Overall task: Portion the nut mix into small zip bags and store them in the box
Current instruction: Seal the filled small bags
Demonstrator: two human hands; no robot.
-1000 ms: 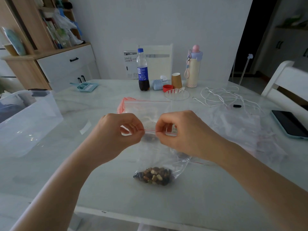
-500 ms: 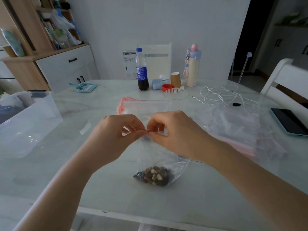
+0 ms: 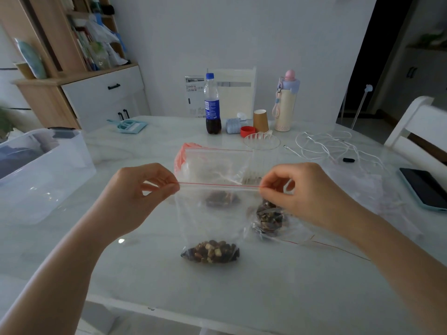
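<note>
Head view: left hand (image 3: pixel 142 189) and right hand (image 3: pixel 297 189), pinching together mid-strip a moment ago, have slid apart and now pinch opposite ends of the zip bag (image 3: pixel 212 213), nut mix (image 3: pixel 210 251) hanging at its bottom. The seal looks pressed closed; the box (image 3: pixel 48 170) waits far left.

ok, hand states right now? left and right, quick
Left hand: pinching the left end of the zip bag seal.
Right hand: pinching the right end of the same seal.
</note>
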